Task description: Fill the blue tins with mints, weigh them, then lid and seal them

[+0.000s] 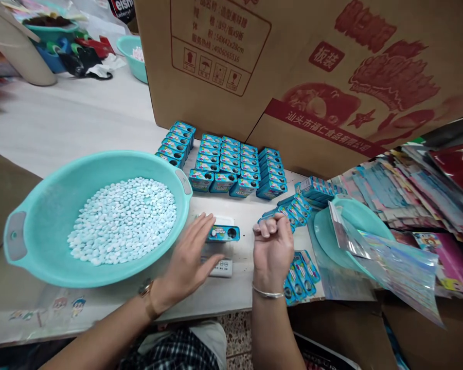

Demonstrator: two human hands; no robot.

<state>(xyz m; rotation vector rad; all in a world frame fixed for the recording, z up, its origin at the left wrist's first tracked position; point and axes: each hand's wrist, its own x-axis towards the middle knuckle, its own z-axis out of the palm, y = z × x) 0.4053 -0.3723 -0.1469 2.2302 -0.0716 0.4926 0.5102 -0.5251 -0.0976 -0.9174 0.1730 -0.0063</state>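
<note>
My left hand (pixel 185 264) is spread, its fingertips beside a small blue box (pixel 227 233) with a dark round hole in its top. Below that box a white and grey box (pixel 220 267) lies partly behind my thumb. My right hand (pixel 273 246) is raised with curled fingers near a slanted group of blue boxes (pixel 298 209); whether anything is inside the fingers is hidden. On the left stands a large teal basin (pixel 54 205) holding many pale blue tablets (pixel 123 221). Rows of blue boxes (pixel 229 167) stand beyond my hands.
A big cardboard box (pixel 231 103) rises behind the rows. At the right are teal plates (pixel 332 241) with clear plastic bags (pixel 401 272) and stacked packages (pixel 393 190). More blue boxes (pixel 303 277) lie by my right wrist. A small teal bowl (pixel 139 67) and a bottle (pixel 27 51) stand far left.
</note>
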